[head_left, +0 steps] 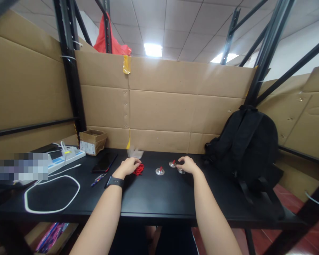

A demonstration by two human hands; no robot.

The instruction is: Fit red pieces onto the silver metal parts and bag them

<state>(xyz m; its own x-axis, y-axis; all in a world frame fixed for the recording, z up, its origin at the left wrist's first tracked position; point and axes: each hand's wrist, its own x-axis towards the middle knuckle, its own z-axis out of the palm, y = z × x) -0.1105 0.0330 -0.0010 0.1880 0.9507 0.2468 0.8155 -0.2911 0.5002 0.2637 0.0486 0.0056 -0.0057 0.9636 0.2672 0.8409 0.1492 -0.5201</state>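
My left hand (pixel 128 166), a dark watch on its wrist, is at a small pile of thin red pieces (pixel 138 169). Its fingers are bent together at the pile's upper edge, and the fingertips are partly hidden. To the right, my right hand (pixel 188 165) has its thumb and fingers curled round a clear suction cup (pixel 181 171), which it partly covers. Just left of those fingers sits another clear suction cup (pixel 172 164) with a red piece on top. A further suction cup (pixel 160 171), also topped with red, lies between my hands.
Behind the red pile lies a clear plastic bag (pixel 135 153). On the left are a phone (pixel 104 162), a keyring (pixel 98 179), a white cable (pixel 52 212), a power strip (pixel 66 157) and a small cardboard box (pixel 93 142). A black backpack (pixel 251 145) stands at right; cardboard walls (pixel 162 109) enclose the black table (pixel 159 198).
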